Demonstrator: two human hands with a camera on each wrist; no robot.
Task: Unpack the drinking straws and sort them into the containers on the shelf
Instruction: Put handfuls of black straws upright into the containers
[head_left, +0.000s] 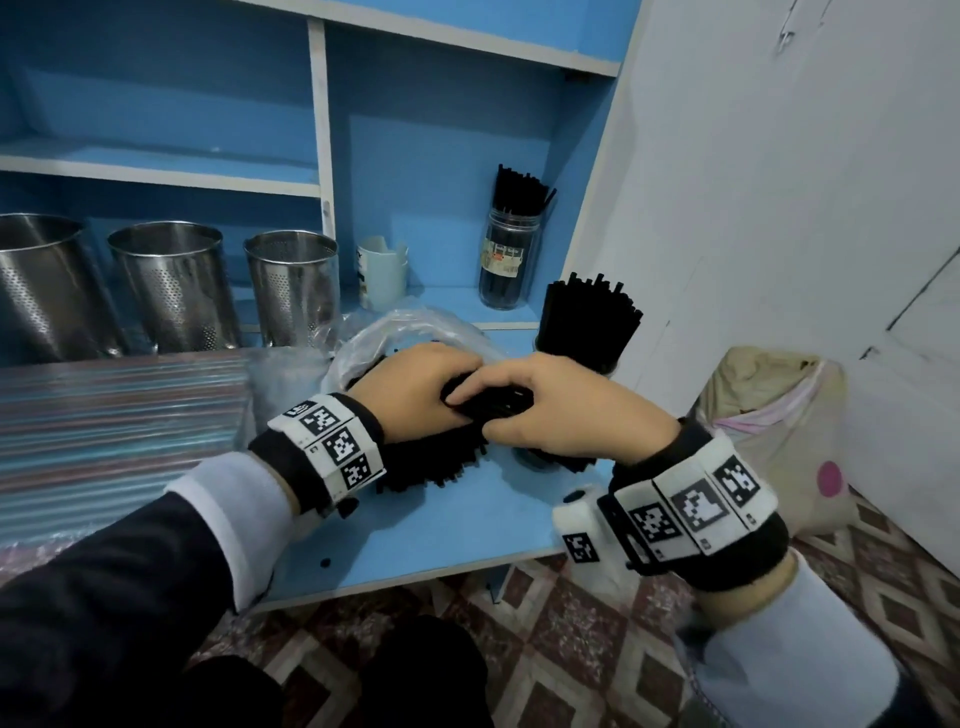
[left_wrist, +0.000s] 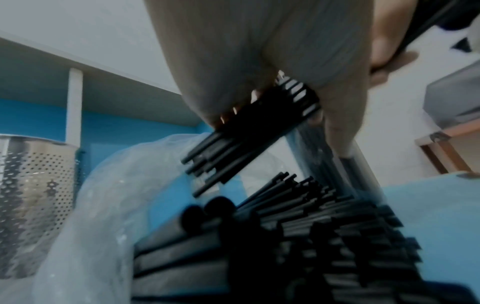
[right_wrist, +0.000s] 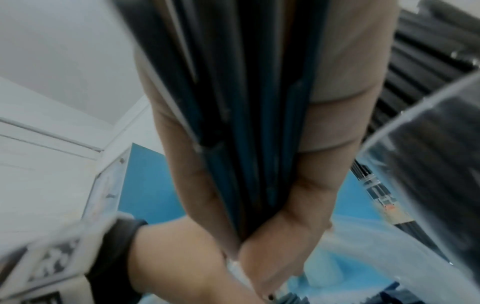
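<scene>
Above the blue tabletop (head_left: 457, 525), both hands meet on one handful of thin black plastic straws (head_left: 493, 402): the left hand (head_left: 410, 389) curls round one end, the right hand (head_left: 566, 410) round the other. To do this well, I would square the ends and keep the grip firm before lifting toward the clear straw-filled jar (head_left: 587, 322) just beside. More matte, slender straws (left_wrist: 298, 236) lie heaped beneath, spilling from a crumpled clear plastic bag (head_left: 395, 327).

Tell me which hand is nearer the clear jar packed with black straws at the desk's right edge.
Right. The right hand is directly in front of the packed jar, almost touching it; the left hand is further left, beside the plastic bag. Both grip one straw bundle.
</scene>
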